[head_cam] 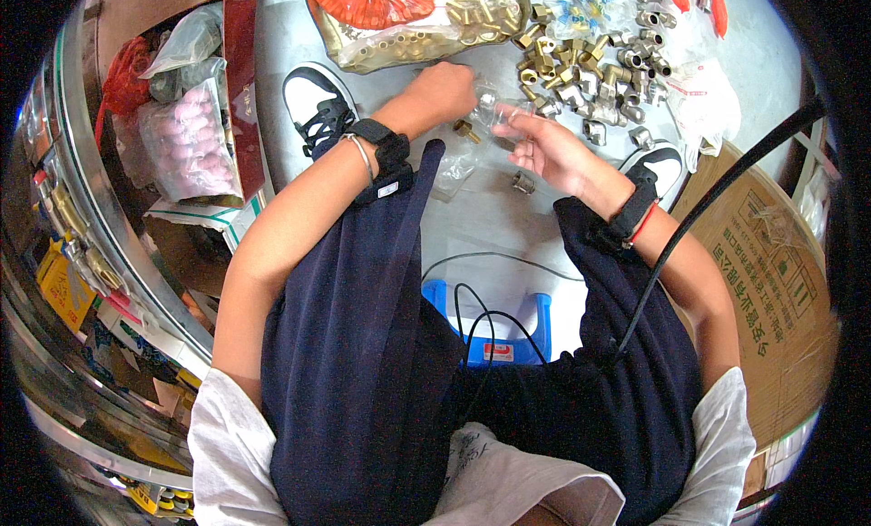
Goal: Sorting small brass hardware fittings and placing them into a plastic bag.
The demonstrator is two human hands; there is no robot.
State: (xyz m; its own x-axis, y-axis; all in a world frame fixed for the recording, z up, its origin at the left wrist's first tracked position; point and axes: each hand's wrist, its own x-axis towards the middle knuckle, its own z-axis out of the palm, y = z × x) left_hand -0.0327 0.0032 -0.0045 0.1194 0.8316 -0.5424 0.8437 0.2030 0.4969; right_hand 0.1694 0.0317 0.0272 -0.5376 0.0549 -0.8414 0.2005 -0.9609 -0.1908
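Observation:
A small clear plastic bag [484, 97] is stretched between my hands, with a shiny piece showing through it that I cannot make out. My left hand [439, 94] is a fist at the bag's left side, its fingertips hidden. On the other side my right hand [548, 148] pinches the plastic between thumb and fingers. Just below the left fist is a brass threaded fitting [467, 131], beside more clear plastic [452, 172] on the floor. A silver-coloured metal fitting [523, 182] lies under my right fingers. Beyond the hands, brass fittings [565, 60] and silver-coloured elbows [643, 49] form a loose pile.
An open bag of brass fittings [401, 46] carries a red plastic bag [374, 2]. At left stands a red box [243, 97] of bagged parts. A cardboard sheet or box [762, 281] is at right. Black cable [714, 199] crosses near my right arm; a blue stool [541, 328] is beneath me.

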